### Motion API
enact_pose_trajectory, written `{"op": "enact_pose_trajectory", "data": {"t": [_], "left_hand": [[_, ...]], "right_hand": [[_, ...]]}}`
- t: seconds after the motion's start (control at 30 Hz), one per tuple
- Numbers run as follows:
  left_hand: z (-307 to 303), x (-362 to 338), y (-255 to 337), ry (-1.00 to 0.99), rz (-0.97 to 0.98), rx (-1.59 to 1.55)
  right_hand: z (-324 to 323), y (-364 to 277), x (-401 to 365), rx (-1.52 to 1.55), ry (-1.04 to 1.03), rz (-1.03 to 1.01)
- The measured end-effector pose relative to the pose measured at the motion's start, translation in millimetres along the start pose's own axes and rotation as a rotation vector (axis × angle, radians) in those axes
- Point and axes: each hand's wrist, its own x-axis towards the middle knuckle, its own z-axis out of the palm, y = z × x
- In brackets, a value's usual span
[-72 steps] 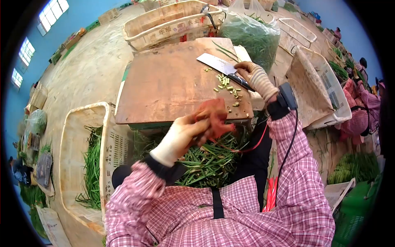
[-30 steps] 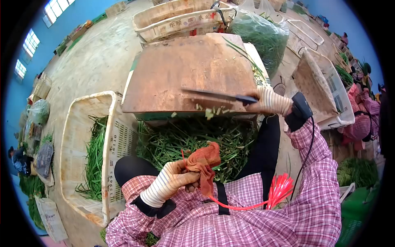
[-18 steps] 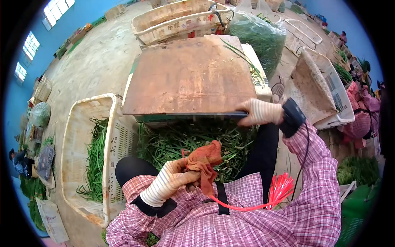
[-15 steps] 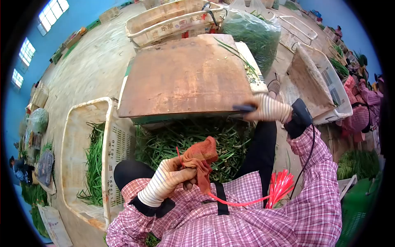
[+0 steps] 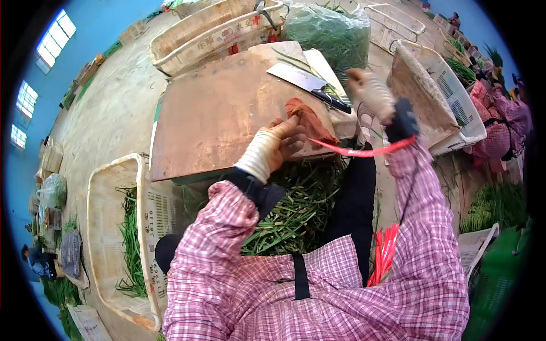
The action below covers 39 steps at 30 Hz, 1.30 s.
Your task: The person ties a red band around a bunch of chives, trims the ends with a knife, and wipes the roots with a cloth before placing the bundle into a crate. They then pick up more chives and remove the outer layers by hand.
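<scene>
My left hand (image 5: 278, 139), wrapped in pale cloth at the wrist, pinches an orange-brown rag (image 5: 311, 124) over the right part of the brown board (image 5: 210, 119). A red strip (image 5: 364, 152) runs from the rag toward my right sleeve. The knife (image 5: 304, 79) lies on the board's far right corner, its black handle pointing right. Just right of that handle is my right hand (image 5: 369, 91), blurred by motion, so its fingers are unclear. Cut green leaves (image 5: 296, 219) lie below the board.
A white crate (image 5: 147, 227) with green leaves stands at left. Behind the board are another crate (image 5: 222, 37) and a bag of greens (image 5: 327, 34). A crate with a dirty panel (image 5: 421, 91) is at right. People in pink clothing (image 5: 495, 128) sit beyond it.
My right hand has let go of the knife, which now lies on the board. My left hand has carried the rag up and forward from my lap to the board.
</scene>
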Motion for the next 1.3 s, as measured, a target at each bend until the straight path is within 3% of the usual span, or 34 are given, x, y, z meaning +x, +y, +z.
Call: {"op": "enact_pose_trajectory", "data": {"t": [0.07, 0.1, 0.13, 0.17, 0.23, 0.27, 0.3, 0.33, 0.4, 0.47, 0.5, 0.6, 0.73, 0.77, 0.83, 0.97, 1.07, 1.13, 1.3], "left_hand": [[-6.8, -22.0, 11.2, 0.1, 0.073, 0.038], [-20.1, -29.1, 17.7, 0.07, 0.139, 0.024], [-23.3, -39.4, 23.9, 0.119, 0.198, -0.096], [-29.8, -47.3, 33.0, 0.095, 0.253, -0.147], [-41.8, -61.6, 50.0, 0.067, 0.379, -0.234], [-42.0, -73.0, 58.0, 0.075, 0.416, -0.245], [-41.0, -82.8, 62.3, 0.084, 0.441, -0.25], [-40.4, -91.0, 64.0, 0.089, 0.462, -0.255], [-51.9, -105.0, 61.1, 0.044, 0.409, -0.199], [-62.2, -117.6, 52.3, 0.042, 0.358, -0.168], [-65.3, -122.0, 47.7, 0.06, 0.336, -0.163], [-69.9, -135.2, 39.0, 0.1, 0.297, -0.131], [-87.1, -141.4, 41.7, 0.163, 0.246, -0.179], [-93.9, -139.0, 44.6, 0.183, 0.227, -0.197], [-97.5, -136.1, 51.9, 0.171, 0.189, -0.233], [-96.5, -123.2, 66.4, 0.185, 0.312, -0.393], [-122.1, -111.9, 74.9, -0.09, 0.422, -0.524], [-111.1, -116.5, 83.3, -0.12, 0.443, -0.604], [-111.1, -134.1, 122.5, -0.301, 0.49, -0.497]], "right_hand": [[-40.6, -31.0, -28.3, 0.101, 0.236, 0.025], [-65.7, -61.0, -45.9, 0.351, 0.097, 0.184], [-74.0, -74.8, -70.4, 0.42, 0.064, 0.027], [-81.2, -92.1, -92.6, 0.683, -0.225, 0.191], [-81.9, -131.0, -117.6, 0.649, -0.746, 0.271], [-54.3, -133.8, -127.6, 0.672, -0.859, 0.28], [-24.1, -136.6, -136.3, 0.641, -0.823, 0.248], [10.4, -129.0, -143.7, 0.633, -0.647, -0.003], [23.3, -149.1, -135.0, 1.351, -0.505, 0.192], [34.4, -159.7, -109.0, 1.642, -0.225, -0.034], [33.2, -163.8, -103.2, 1.702, -0.146, -0.04], [39.8, -161.7, -95.0, 1.922, -0.25, 0.031], [33.3, -157.4, -93.5, 2.193, -0.192, 0.086], [36.9, -149.7, -87.4, 2.293, -0.176, -0.011], [37.7, -140.1, -82.2, 2.326, -0.131, 0.045], [33.6, -126.8, -72.5, 2.302, -0.035, 0.153], [27.2, -131.8, -69.3, 2.117, -0.009, 0.351], [36.2, -118.6, -63.3, 2.131, -0.223, 0.171], [34.8, -128.4, -44.8, 1.973, -0.279, 0.211]]}}
